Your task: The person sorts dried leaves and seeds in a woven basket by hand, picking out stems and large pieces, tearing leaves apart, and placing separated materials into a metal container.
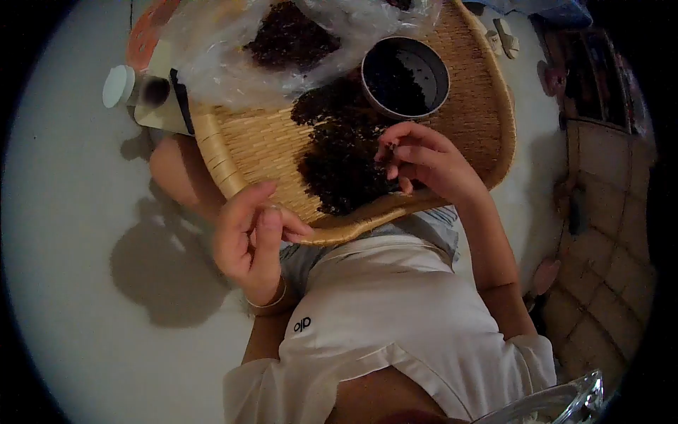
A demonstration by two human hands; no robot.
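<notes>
A woven tray (265, 145) lies across the lap, with a loose dark, crumbly heap (342, 166) on it. Over the heap's right side, my right hand (427, 161) has its thumb and index finger pinched on a small dark piece. My left hand (256, 237) is at the tray's near left rim, its fingers bent and apart, with nothing visible held. Just beyond my right hand, a round metal tin (436, 83) stands on the tray, partly filled with dark material. A clear plastic bag (219, 67) holding a dark clump (289, 39) lies at the tray's far left.
Left of the tray, a jar with a white lid (119, 87) lies beside a pale box (161, 116). Slippers (507, 39) are on the floor at the upper right. A clear plastic object (565, 403) shows at the bottom right, and shelves (590, 78) stand at the right.
</notes>
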